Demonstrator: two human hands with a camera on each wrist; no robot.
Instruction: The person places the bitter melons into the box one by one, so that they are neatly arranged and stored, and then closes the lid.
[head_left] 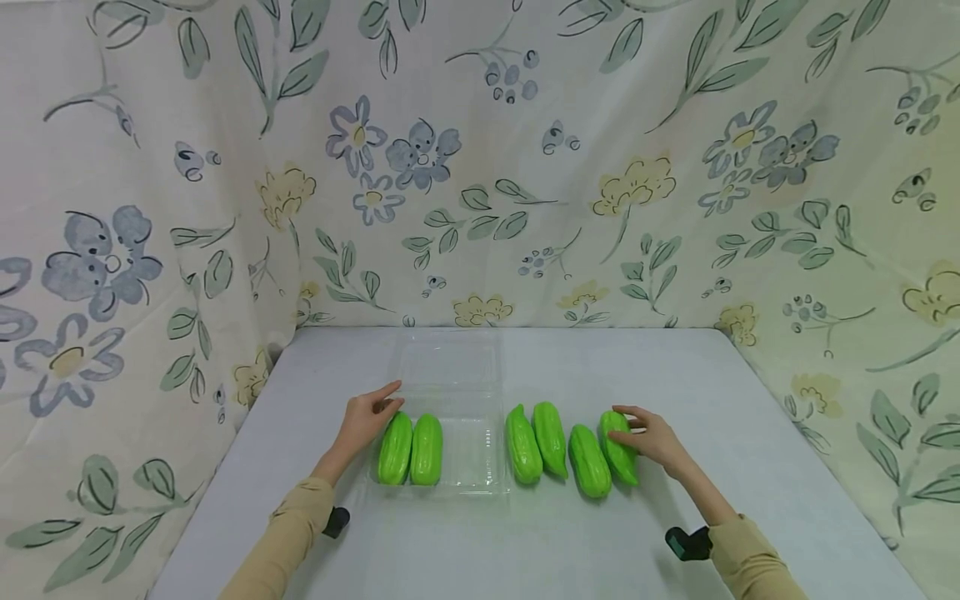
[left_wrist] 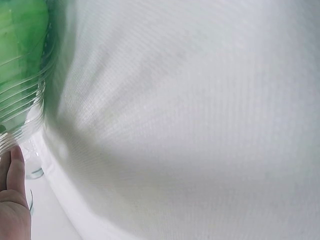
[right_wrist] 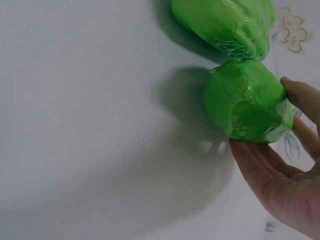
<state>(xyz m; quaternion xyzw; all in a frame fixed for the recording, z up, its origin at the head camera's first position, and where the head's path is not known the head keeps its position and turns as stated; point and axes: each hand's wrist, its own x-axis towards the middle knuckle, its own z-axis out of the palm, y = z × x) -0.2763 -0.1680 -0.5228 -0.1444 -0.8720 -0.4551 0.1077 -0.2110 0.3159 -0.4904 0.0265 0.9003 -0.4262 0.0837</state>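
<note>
Green ridged plastic gourd (head_left: 618, 448), the rightmost of four lying in a row right of the clear plastic clamshell tray (head_left: 457, 392), sits in the right hand's (head_left: 654, 439) grip, fingers and thumb curled round its end. I judge this the pick-up step; next it wants lifting across into the tray, beside the two green gourds (head_left: 410, 448) already inside. Left hand (head_left: 365, 418) rests open against the tray's left edge on the pale tabletop (head_left: 525, 542). No writing shows
</note>
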